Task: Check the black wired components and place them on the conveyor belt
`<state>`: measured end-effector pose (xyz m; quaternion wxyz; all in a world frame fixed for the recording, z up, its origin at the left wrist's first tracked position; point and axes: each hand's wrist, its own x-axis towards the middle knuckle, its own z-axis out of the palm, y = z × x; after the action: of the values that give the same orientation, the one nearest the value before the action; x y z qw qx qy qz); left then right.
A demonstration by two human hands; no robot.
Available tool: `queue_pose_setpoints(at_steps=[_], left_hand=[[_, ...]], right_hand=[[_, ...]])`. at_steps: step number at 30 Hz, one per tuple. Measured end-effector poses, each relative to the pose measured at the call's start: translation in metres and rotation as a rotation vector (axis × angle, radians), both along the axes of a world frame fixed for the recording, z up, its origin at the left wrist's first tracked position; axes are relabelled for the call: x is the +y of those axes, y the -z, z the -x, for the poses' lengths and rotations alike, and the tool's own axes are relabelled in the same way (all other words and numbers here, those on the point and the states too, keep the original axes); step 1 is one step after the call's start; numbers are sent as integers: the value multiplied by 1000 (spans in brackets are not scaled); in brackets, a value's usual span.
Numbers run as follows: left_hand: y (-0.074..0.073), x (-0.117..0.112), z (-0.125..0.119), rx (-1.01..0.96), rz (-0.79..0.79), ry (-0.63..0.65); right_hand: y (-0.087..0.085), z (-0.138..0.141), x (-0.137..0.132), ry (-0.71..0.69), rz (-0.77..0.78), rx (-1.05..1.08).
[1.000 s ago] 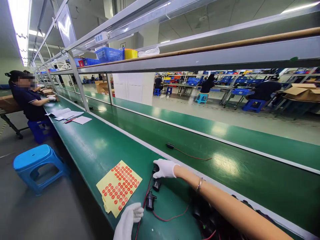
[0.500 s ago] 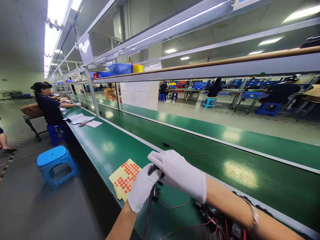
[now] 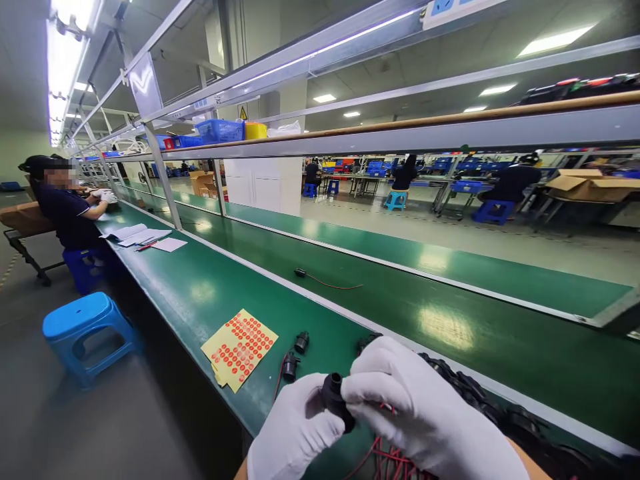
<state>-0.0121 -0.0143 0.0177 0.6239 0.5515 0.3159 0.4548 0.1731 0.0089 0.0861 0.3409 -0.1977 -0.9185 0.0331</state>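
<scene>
In the head view, my left hand (image 3: pixel 300 423), in a white glove, is closed around a small black cylindrical part (image 3: pixel 334 393) with a hollow nozzle on top. My right hand (image 3: pixel 400 393), also gloved, has its fingers pinched against the right side of that part; a bit of red wire shows under them. Two similar black parts (image 3: pixel 290 367) with thin wires rest on the green bench beyond my left hand. Left of them lies a yellow sheet of round red stickers (image 3: pixel 243 347). Tangled red and black wires (image 3: pixel 387 460) lie below my right hand, partly hidden.
A row of black parts (image 3: pixel 475 393) runs along the bench rail on the right. One black part with a wire (image 3: pixel 300 273) lies on the middle green strip. Papers (image 3: pixel 143 237) lie farther left, near a seated co-worker (image 3: pixel 63 207). A blue stool (image 3: pixel 87 320) stands beside the bench.
Both hands have come nearer and lower right, with the black part now visible between them. Two black parts now show on the bench beside the sticker sheet. The camera view has shifted right.
</scene>
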Motion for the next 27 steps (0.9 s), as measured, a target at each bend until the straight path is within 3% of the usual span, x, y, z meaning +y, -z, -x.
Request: queue_pose_setpoints(at_steps=[4, 6, 9, 11, 14, 18, 22, 24, 27], left_hand=[[13, -6, -12, -112, 16, 38], [19, -7, -19, -124, -30, -38], [30, -5, -24, 2, -318, -338], [36, -2, -23, 85, -545, -473], [40, 3, -22, 157, -723, -533], [38, 1, -25, 256, -835, -562], [50, -7, -37, 390, -952, -684], [54, -12, -42, 406, -895, -768], [46, -15, -43, 313, -490, -696]], right_hand=[[12, -6, -3, 19, 71, 92], [12, -14, -6, 8, 169, 132], [10, -29, -11, 21, 258, 270], [10, -37, -14, 91, 273, 356], [19, -39, -19, 215, 305, 391], [40, -26, -26, 375, 516, 327], [55, -13, -29, 406, 670, 312], [61, -14, -26, 379, 730, 374], [71, -21, -17, 251, 831, 423]])
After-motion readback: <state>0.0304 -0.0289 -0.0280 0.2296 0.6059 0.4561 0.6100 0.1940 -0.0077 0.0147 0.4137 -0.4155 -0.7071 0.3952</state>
